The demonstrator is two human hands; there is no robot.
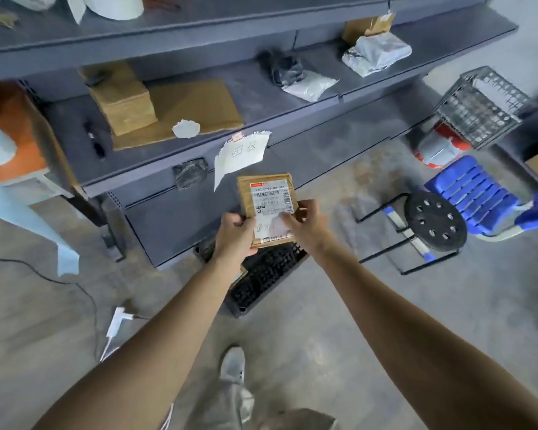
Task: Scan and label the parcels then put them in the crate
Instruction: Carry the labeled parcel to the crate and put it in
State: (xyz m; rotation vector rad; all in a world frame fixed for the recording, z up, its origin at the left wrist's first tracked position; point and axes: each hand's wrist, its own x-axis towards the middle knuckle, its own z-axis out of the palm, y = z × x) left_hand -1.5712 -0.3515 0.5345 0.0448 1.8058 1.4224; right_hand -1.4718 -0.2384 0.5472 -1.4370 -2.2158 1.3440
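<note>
A small brown cardboard parcel (269,200) with a white barcode label on its face is held up in front of the grey shelf. My left hand (235,235) grips its lower left edge. My right hand (305,225) holds its right side, thumb lying across the label. Directly below the parcel a black plastic crate (267,277) sits on the floor, partly hidden by my left forearm. More parcels lie on the shelf: a brown box (121,97) on a flat cardboard sheet, a black and grey bag (295,77), a grey poly bag (376,52).
A grey metal shelf unit (308,131) has a paper note (239,156) taped to its edge. A black round stool (434,221) and a blue chair (475,193) stand at right, with a grey mesh crate (479,107) behind. A cable and white plug (115,321) lie on the floor at left.
</note>
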